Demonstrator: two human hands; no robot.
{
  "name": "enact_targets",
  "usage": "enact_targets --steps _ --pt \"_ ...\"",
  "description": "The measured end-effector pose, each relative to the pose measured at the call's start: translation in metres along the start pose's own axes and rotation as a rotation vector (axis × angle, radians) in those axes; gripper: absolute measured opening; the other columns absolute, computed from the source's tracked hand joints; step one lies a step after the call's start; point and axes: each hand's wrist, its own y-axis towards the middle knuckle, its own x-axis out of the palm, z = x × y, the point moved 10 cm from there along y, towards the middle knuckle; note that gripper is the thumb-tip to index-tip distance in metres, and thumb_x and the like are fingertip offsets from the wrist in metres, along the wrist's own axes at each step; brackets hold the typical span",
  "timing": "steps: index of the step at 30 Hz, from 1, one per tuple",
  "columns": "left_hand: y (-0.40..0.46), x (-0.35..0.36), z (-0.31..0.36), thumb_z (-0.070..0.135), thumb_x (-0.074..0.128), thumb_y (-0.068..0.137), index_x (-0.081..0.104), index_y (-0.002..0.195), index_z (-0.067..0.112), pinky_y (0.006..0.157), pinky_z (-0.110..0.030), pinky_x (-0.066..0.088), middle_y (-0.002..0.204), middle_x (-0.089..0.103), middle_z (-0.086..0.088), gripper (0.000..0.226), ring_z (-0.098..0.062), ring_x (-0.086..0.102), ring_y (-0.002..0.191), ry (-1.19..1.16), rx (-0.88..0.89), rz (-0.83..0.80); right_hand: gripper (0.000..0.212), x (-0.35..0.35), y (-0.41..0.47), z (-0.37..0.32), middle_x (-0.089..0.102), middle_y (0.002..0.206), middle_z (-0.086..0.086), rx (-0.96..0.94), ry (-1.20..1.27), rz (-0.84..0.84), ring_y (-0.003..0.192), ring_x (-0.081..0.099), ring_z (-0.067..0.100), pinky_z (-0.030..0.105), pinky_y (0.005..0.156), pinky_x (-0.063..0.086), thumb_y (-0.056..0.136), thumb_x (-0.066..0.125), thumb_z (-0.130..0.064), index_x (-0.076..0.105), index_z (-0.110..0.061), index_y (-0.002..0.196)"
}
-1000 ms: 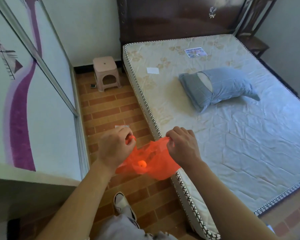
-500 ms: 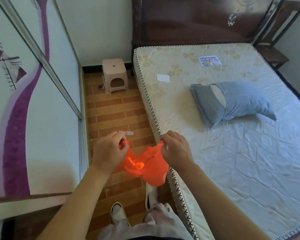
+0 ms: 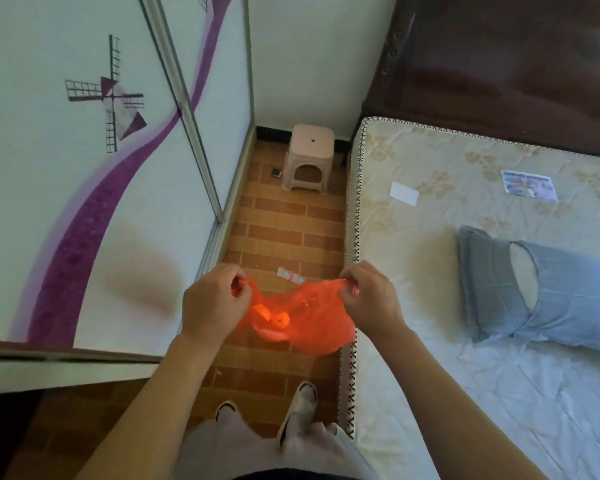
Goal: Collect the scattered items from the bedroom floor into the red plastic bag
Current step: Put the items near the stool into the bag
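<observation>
A thin red plastic bag hangs stretched between both hands above the brick-pattern floor. My left hand pinches its left rim and my right hand pinches its right rim. Small round shapes show through the plastic inside the bag. Just beyond the bag, a small white and red packet lies flat on the floor. Farther off, a small dark item rests on the floor beside the stool.
A pink plastic stool stands at the far end of the narrow aisle. Sliding wardrobe doors line the left side; the mattress with a blue pillow lines the right. My slippered feet stand below.
My hands have moved apart, pulling the bag's mouth wider. The view has swung left toward the aisle and the wardrobe.
</observation>
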Motion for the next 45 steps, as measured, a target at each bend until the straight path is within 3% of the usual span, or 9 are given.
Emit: enact_targets --steps 11,16,22,29,32,35,41,45 --pt "0.041 0.040 -0.092 0.024 0.068 0.095 0.067 0.100 0.025 0.066 -0.034 0.062 0.091 0.070 0.009 0.006 -0.013 0.066 0.076 -0.015 -0.138 0.009 0.016 0.093 0.061 0.006 0.065 0.087 -0.007 0.011 0.061 -0.048 0.074 0.059 0.011 0.034 0.069 0.053 0.082 0.073 -0.008 0.072 -0.021 0.092" --pt "0.061 0.107 -0.150 0.023 0.069 0.094 0.068 0.101 0.025 0.070 -0.034 0.062 0.093 0.071 0.010 0.008 -0.012 0.068 0.080 -0.038 -0.211 -0.035 0.015 0.175 0.083 0.034 0.065 0.088 -0.008 0.070 0.109 -0.097 0.073 0.056 0.005 0.025 0.070 0.048 0.083 0.075 -0.008 0.073 -0.020 0.093" --pt "0.096 0.197 -0.218 0.018 0.073 0.089 0.069 0.101 0.025 0.067 -0.033 0.060 0.091 0.071 0.009 0.014 -0.013 0.068 0.078 -0.047 -0.281 -0.026 0.012 0.277 0.118 0.085 0.064 0.086 -0.011 0.067 0.114 -0.210 0.076 0.060 0.005 0.029 0.068 0.052 0.088 0.074 -0.013 0.071 -0.024 0.093" --pt "0.123 0.297 -0.275 0.018 0.074 0.092 0.071 0.118 0.021 0.075 -0.006 0.046 0.107 0.072 0.011 0.026 0.002 0.063 0.084 -0.117 -0.314 0.028 0.018 0.386 0.149 0.150 0.060 0.094 -0.019 0.036 0.081 -0.289 0.085 0.060 0.000 0.017 0.071 0.050 0.092 0.071 -0.012 0.072 -0.027 0.102" --pt "0.125 0.355 -0.312 0.018 0.072 0.093 0.071 0.119 0.022 0.072 -0.012 0.057 0.104 0.071 0.010 0.027 0.002 0.065 0.082 -0.174 -0.314 0.009 0.018 0.443 0.162 0.175 0.058 0.098 -0.018 0.005 0.071 -0.305 0.085 0.058 -0.005 0.005 0.071 0.043 0.093 0.071 -0.012 0.073 -0.024 0.106" --pt "0.128 0.409 -0.335 0.017 0.071 0.093 0.074 0.115 0.020 0.071 -0.018 0.060 0.102 0.068 0.012 0.023 0.001 0.065 0.081 -0.188 -0.304 -0.005 0.020 0.491 0.173 0.195 0.060 0.104 -0.017 -0.053 0.089 -0.303 0.089 0.056 -0.004 0.002 0.075 0.040 0.094 0.071 -0.008 0.072 -0.022 0.107" --pt "0.145 0.498 -0.367 0.016 0.073 0.090 0.075 0.108 0.021 0.071 -0.014 0.049 0.101 0.069 0.010 0.018 -0.005 0.065 0.082 -0.164 -0.290 0.020 0.019 0.563 0.191 0.228 0.061 0.108 -0.013 -0.207 0.099 -0.292 0.091 0.061 0.006 0.022 0.078 0.052 0.095 0.068 -0.016 0.070 -0.021 0.113" --pt "0.158 0.549 -0.389 0.016 0.075 0.089 0.075 0.107 0.021 0.067 -0.001 0.035 0.096 0.066 0.013 0.019 0.004 0.053 0.075 -0.147 -0.267 0.035 0.023 0.606 0.203 0.260 0.058 0.110 -0.013 -0.297 0.051 -0.303 0.093 0.058 0.005 0.028 0.079 0.055 0.096 0.060 -0.028 0.066 -0.021 0.117"
